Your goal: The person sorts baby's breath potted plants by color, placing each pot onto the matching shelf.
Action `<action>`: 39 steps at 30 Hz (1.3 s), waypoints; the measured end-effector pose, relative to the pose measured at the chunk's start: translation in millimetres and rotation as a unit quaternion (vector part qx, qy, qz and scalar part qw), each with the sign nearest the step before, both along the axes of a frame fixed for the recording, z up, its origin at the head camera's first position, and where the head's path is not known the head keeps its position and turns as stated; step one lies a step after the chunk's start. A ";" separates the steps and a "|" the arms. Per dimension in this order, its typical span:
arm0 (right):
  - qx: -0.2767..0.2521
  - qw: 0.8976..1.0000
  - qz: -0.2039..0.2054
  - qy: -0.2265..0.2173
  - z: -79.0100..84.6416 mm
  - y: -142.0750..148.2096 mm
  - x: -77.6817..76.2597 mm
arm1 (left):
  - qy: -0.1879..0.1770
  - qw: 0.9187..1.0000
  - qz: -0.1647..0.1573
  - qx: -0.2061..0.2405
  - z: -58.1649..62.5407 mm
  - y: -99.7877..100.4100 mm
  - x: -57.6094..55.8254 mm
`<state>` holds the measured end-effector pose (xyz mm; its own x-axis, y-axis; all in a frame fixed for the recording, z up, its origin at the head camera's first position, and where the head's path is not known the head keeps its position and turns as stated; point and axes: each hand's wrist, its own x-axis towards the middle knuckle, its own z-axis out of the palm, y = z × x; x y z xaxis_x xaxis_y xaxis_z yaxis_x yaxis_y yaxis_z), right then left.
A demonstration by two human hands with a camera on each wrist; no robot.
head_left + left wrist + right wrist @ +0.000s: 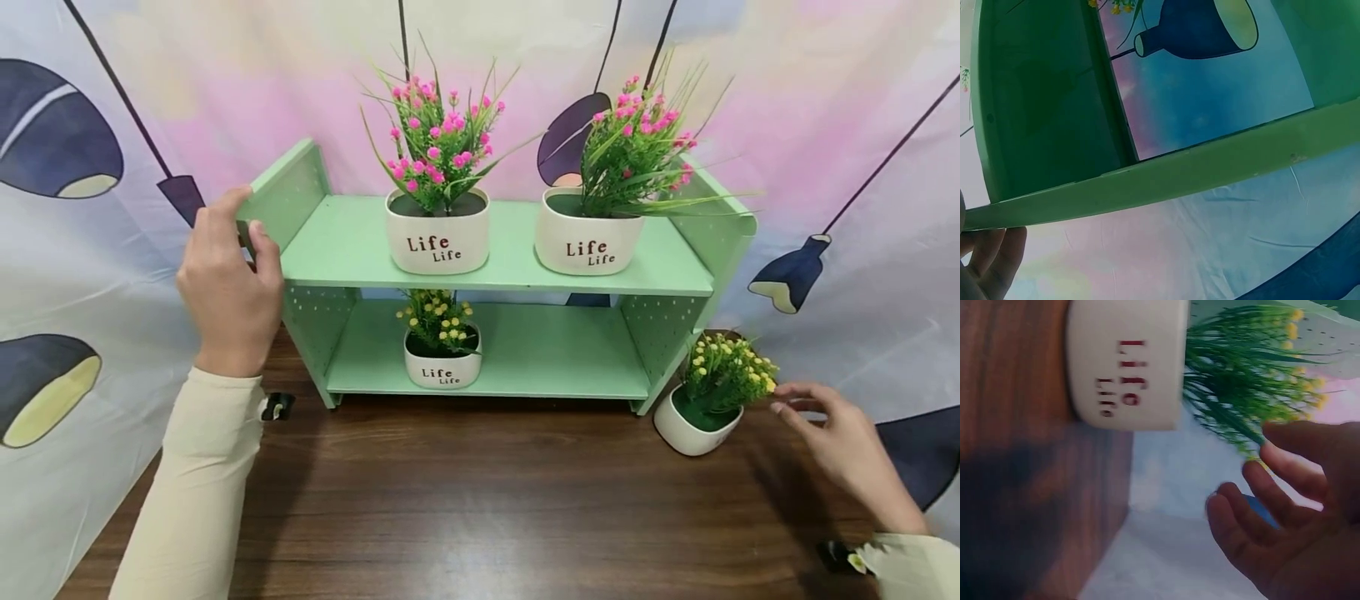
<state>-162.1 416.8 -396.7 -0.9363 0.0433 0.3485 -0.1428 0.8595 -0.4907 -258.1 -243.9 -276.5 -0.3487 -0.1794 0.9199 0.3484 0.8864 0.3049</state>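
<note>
My left hand [232,287] grips the front upper corner of the left side panel of a two-tier green shelf [517,287]. In the left wrist view, fingers [1010,259] wrap the edge of that panel. To the right of the shelf, a white pot with yellow flowers [701,417] stands on the table. My right hand [847,442] is beside it, fingers loosely bent, tips right at the outer flowers. The right wrist view shows the pot's "Life" lettering [1129,375] and the fingertips [1279,434] overlapping a green leaf.
Two white pots with pink flowers, one left [438,242] and one right [588,242], stand on the upper tier. A smaller yellow-flowered pot [442,367] sits left on the lower tier. Behind the brown wooden table [465,500] hangs a patterned curtain [247,83].
</note>
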 end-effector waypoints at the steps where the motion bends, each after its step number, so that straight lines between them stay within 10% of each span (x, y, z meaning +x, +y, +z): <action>1: 0.003 1.000 0.017 -0.006 -5.4 1.5 0.5 | -0.001 1.000 -0.002 -0.001 -0.1 1.0 -0.8; 20: 0.050 0.995 0.078 -0.029 -38.0 -15.3 -6.5 | -0.009 1.000 -0.007 0.008 -3.3 1.3 -0.4; 39: 0.021 0.995 0.084 0.053 -49.7 -35.0 16.7 | -0.002 1.000 -0.007 0.001 0.1 -1.2 0.5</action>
<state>-145.4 381.8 -446.4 -0.8870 -0.1270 0.4440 -0.3352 0.8384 -0.4298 -257.6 -245.0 -276.5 -0.3544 -0.1766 0.9183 0.3588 0.8812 0.3079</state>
